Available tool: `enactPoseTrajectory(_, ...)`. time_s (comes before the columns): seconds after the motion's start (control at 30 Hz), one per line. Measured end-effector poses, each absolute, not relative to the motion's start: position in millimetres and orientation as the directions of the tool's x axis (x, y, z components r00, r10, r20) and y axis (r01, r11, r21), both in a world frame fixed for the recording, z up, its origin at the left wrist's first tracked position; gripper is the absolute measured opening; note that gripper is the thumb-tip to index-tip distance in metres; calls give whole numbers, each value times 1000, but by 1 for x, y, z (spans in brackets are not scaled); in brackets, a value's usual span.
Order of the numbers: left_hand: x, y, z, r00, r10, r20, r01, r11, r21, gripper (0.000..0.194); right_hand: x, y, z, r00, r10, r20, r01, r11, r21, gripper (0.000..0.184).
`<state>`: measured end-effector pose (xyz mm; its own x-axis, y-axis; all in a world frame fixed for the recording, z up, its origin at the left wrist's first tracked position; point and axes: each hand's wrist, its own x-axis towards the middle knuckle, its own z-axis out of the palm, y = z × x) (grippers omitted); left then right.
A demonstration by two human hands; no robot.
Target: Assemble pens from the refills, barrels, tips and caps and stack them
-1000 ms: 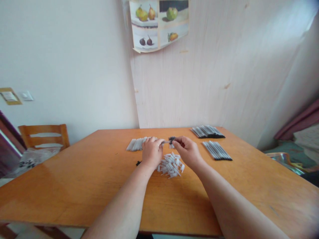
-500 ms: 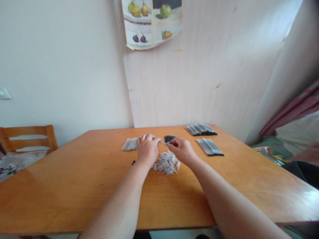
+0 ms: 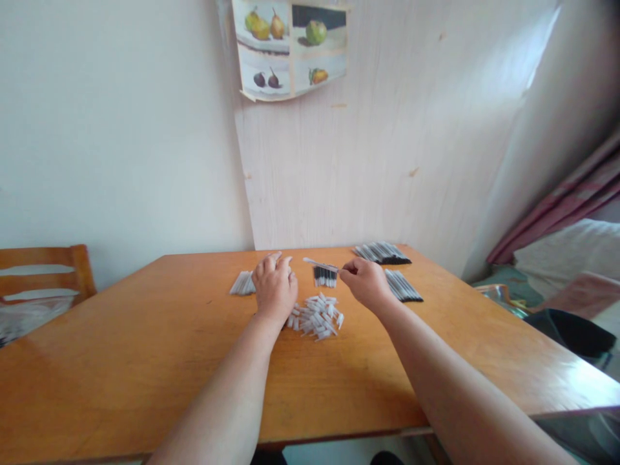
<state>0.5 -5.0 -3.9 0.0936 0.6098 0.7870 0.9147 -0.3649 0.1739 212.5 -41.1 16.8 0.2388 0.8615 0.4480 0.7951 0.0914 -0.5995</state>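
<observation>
1. Here's the slim pale tube [image 3: 320, 264], out to the left of the pinch, slanting slightly, its far tip free and pointing toward the other hand.
2. And it's the right hand [image 3: 365, 278] that has it! Thumb and fingertips close narrowly on the tube's right end, the remaining fingers curled in behind.
3. Across the gap, left of that grip, the left hand [image 3: 275, 284] shows its fingers loosely spread, well apart from the tube's tip; its palm is turned away, so whether anything sits under it cannot be told.
4. Right below the held tube in the view, a short row of black-and-white pieces [image 3: 325, 278] lies side by side, left of the pinch.
5. Closer to the person than the grip, and to its left, comes a loose heap of small white pieces [image 3: 317, 316], tumbled every way.
6. Farther left, beyond the heap, a row of whitish tubes [image 3: 241, 283] runs partly behind the left hand.
7. Over to the right of the grip: a neat row of dark-tipped tubes [image 3: 405, 286], partly covered by the right hand, and a second, larger row [image 3: 382, 252] farther back.
8. All of it rests on the wooden table [image 3: 194, 361], spreading out around both hands.
</observation>
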Motion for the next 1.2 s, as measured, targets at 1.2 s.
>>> enactPoseTrajectory(1.2, -3, 6, -8, 205, 620, 757, 913, -400, 81, 32, 358, -76, -34, 714, 673, 195, 645, -523, -558, 33)
